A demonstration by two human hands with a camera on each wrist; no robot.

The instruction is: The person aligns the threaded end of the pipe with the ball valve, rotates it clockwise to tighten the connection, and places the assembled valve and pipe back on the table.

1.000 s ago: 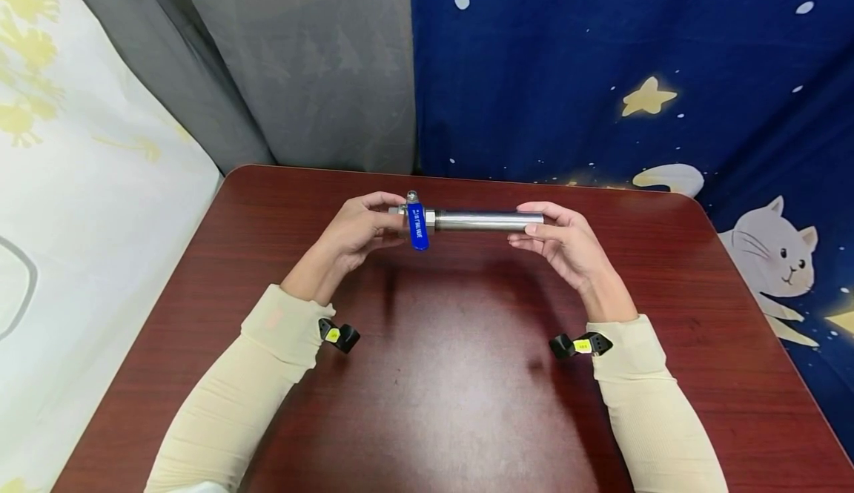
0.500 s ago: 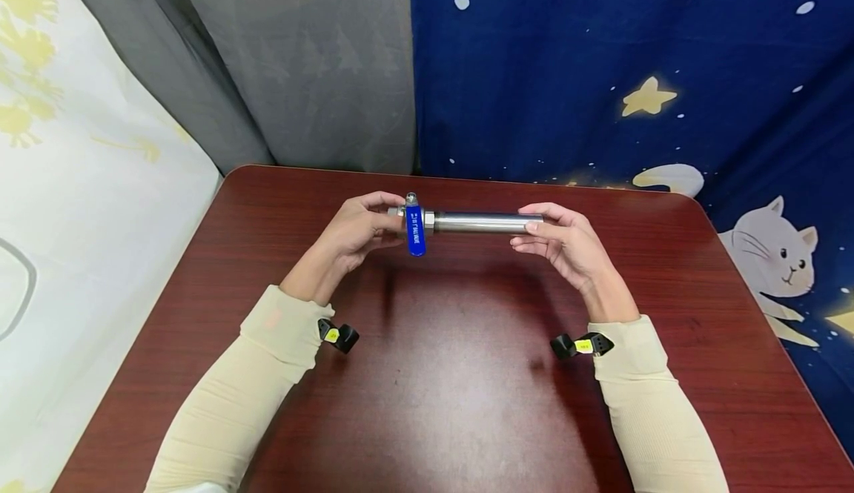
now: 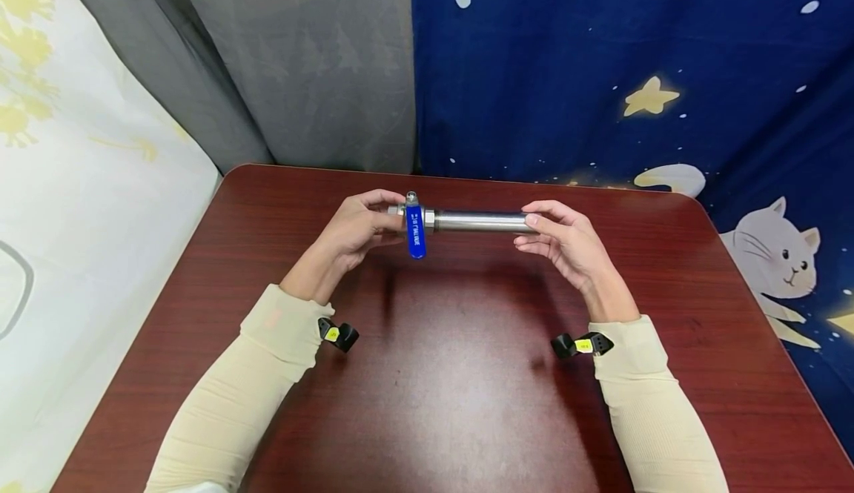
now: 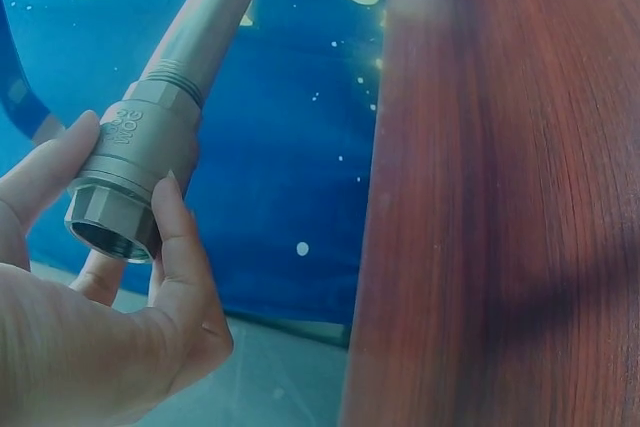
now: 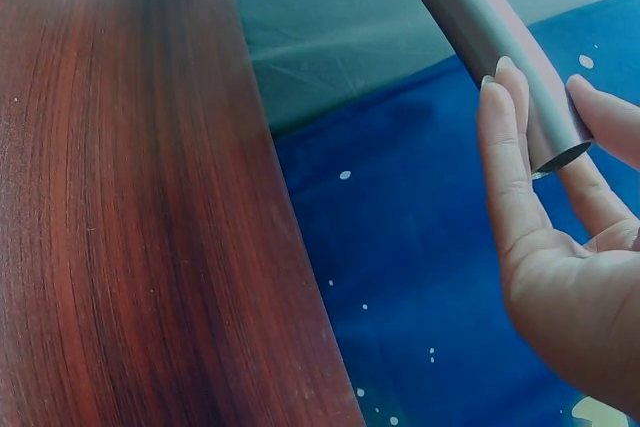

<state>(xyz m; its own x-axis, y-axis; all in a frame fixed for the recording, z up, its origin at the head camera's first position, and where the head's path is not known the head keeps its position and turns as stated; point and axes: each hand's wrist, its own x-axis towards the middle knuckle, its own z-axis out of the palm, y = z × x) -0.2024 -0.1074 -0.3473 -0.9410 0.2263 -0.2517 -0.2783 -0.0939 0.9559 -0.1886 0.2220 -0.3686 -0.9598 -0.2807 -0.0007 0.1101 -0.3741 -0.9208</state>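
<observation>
My left hand (image 3: 355,227) grips a steel ball valve (image 4: 140,142) between thumb and fingers, its blue lever handle (image 3: 416,232) pointing toward me. A straight steel pipe (image 3: 480,222) runs rightward out of the valve, and a few threads show at the joint in the left wrist view. At the pipe's far end, my right hand (image 3: 567,245) holds it with the thumb on the near side and fingers behind. The pipe's hollow end (image 5: 563,159) shows between those fingers in the right wrist view. Valve and pipe are held level above the table, casting shadows on it.
Below lies a dark red wooden table (image 3: 427,374) with rounded back corners. Grey cloth (image 3: 320,63) and a blue star-print curtain (image 3: 534,70) hang behind it; a white patterned sheet (image 3: 80,204) is at the left. Each sleeve cuff carries a small black wrist camera (image 3: 343,337).
The blue lever has swung slightly, its tip now lower and a little left. My right thumb has slid a bit along the pipe, and the left hand stays nearly still.
</observation>
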